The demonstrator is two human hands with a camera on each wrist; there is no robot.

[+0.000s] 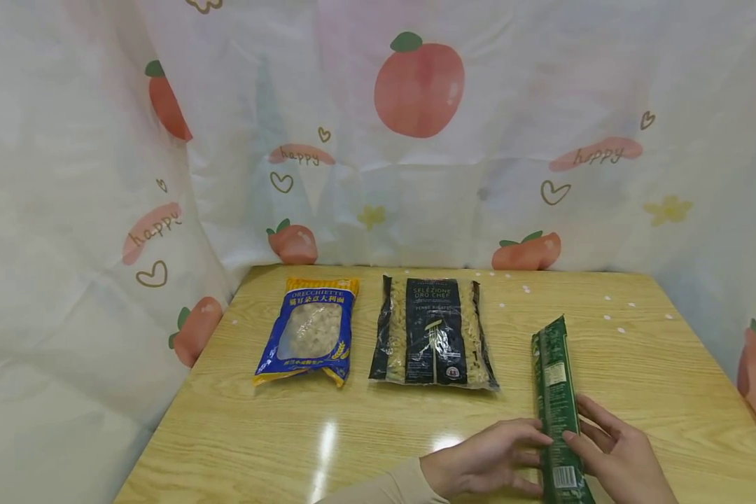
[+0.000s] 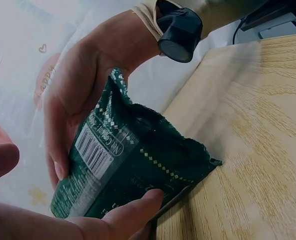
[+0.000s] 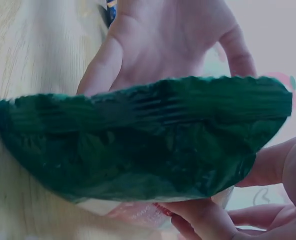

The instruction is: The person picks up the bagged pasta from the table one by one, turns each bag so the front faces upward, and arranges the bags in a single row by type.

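Observation:
A long green plastic packet [image 1: 556, 406] stands tilted on its narrow edge at the table's front right. My right hand [image 1: 624, 451] grips its right side, thumb on one face and fingers round the other. On the left side, my left hand [image 1: 488, 455] touches the packet with extended fingers. The left wrist view shows a barcode and white print on the packet [image 2: 137, 155]. Its crimped end seal faces the right wrist view, where the left palm [image 3: 168, 45] appears spread behind the packet [image 3: 153, 145]. The contents are mostly hidden.
A blue and yellow orecchiette bag [image 1: 315, 332] lies at the back left of the wooden table [image 1: 227, 434]. Beside it lies a black and clear bag of penne [image 1: 433, 336]. A printed white curtain [image 1: 428, 203] hangs along the table's back and sides.

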